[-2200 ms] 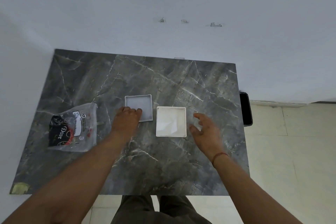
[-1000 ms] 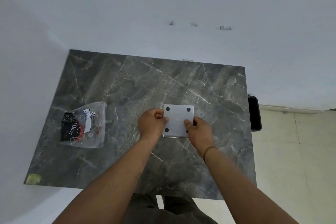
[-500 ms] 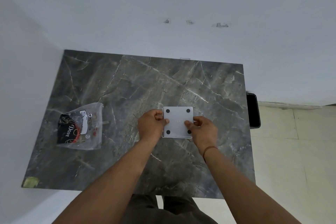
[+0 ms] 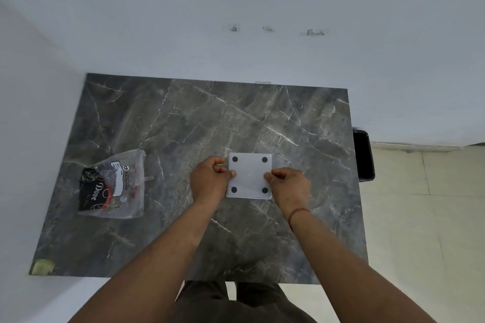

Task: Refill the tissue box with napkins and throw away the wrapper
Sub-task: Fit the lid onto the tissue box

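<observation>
You have put the base plate back on the tissue box (image 4: 249,176); your left hand (image 4: 210,178) and right hand (image 4: 287,182) pinch its sides mid-table. The emptied wrapper (image 4: 114,187) waits near the left edge of the table (image 4: 183,118).

1. The rectangular dark grey marble-look table top (image 4: 183,123) is crossed by thin white and pale grey veins.
2. The square pale grey plastic tissue box (image 4: 250,177) shows four round black dots, one near each corner.
3. The clear plastic wrapper (image 4: 115,186) carries a black panel with white lettering, a white label and red marks.
4. A thin reddish-brown thread band (image 4: 298,214) circles one wrist.
5. The black bin (image 4: 363,155) stands against cream floor tiles (image 4: 425,217).
6. The white wall (image 4: 236,34) has grey patches.
</observation>
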